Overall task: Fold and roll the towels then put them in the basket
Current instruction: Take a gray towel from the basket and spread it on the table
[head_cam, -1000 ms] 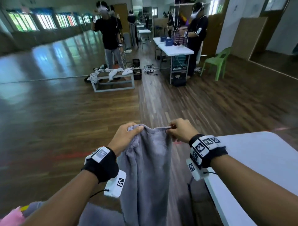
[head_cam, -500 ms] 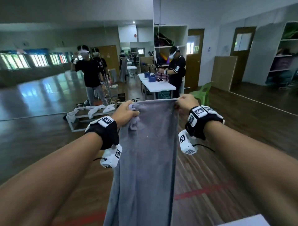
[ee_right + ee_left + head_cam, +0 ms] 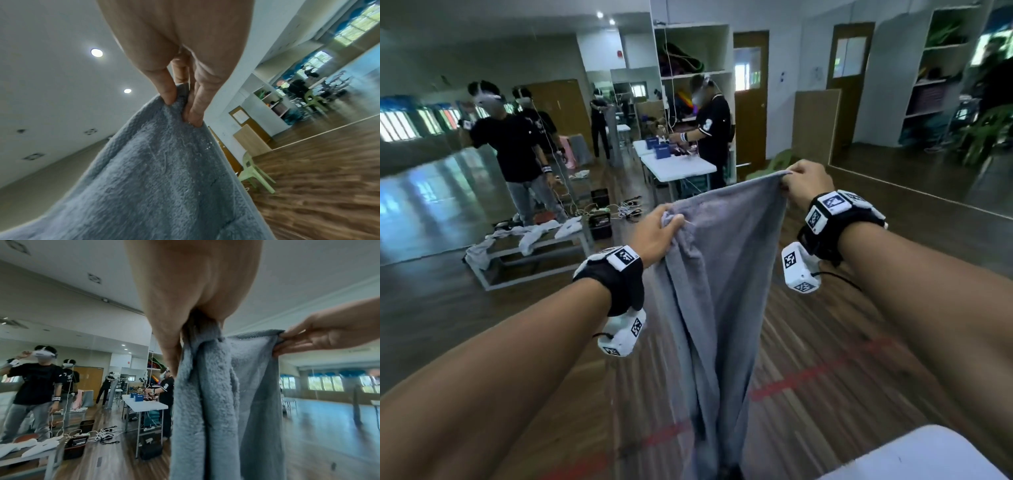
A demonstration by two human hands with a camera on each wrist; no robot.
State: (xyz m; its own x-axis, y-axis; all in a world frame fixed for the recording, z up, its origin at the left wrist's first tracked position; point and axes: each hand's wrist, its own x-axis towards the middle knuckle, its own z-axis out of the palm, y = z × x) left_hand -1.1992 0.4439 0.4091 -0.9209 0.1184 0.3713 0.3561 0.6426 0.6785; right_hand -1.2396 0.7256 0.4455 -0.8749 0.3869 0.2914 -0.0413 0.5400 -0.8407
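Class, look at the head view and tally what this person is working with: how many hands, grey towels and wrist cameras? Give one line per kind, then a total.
Hands: 2 (left hand, right hand)
Grey towel: 1
Wrist cameras: 2 (left, right)
Total: 5

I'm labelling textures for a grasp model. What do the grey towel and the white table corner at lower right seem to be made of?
Grey towel: soft plush fabric, probably microfibre or terry. The wrist views show a fuzzy, matte pile, and it hangs in limp folds from the left hand and right hand.
White table: smooth, hard, faintly glossy top with a rounded corner, likely moulded plastic, though that is uncertain.
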